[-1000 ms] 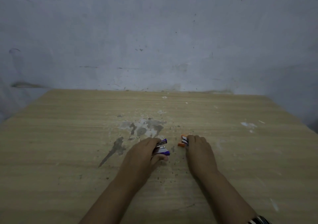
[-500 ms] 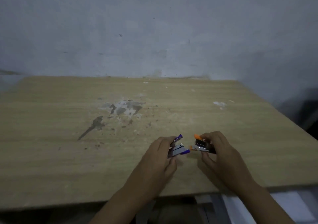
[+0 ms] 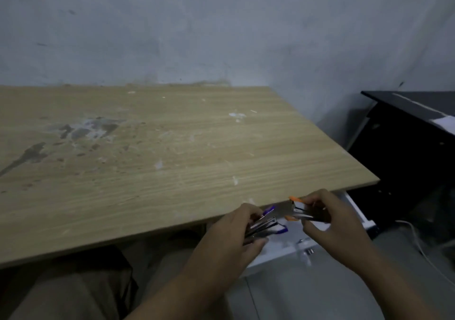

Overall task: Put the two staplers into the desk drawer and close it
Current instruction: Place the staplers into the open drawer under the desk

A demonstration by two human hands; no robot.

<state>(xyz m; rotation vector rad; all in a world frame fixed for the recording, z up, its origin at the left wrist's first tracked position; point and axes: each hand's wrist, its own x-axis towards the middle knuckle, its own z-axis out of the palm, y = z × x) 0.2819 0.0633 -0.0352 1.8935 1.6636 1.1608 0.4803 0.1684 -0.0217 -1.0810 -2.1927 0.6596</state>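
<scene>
My left hand (image 3: pixel 230 239) grips a small metal stapler with purple ends (image 3: pixel 267 225), held just past the desk's front edge. My right hand (image 3: pixel 328 223) grips a similar stapler with orange ends (image 3: pixel 296 209), close beside the purple one. Both staplers hang in the air above an open white drawer (image 3: pixel 283 253) that sticks out from under the desk's right front corner. My hands hide most of the drawer's inside.
The wooden desk top (image 3: pixel 147 159) is stained and bare, set against a grey wall. A black piece of furniture (image 3: pixel 413 142) stands to the right. A white cable (image 3: pixel 418 243) lies on the floor at right. My legs (image 3: pixel 73 290) are under the desk.
Both hands lifted the staplers off the desk top and pulled them back and right, past the front edge, over the open drawer. The view swung right and down.
</scene>
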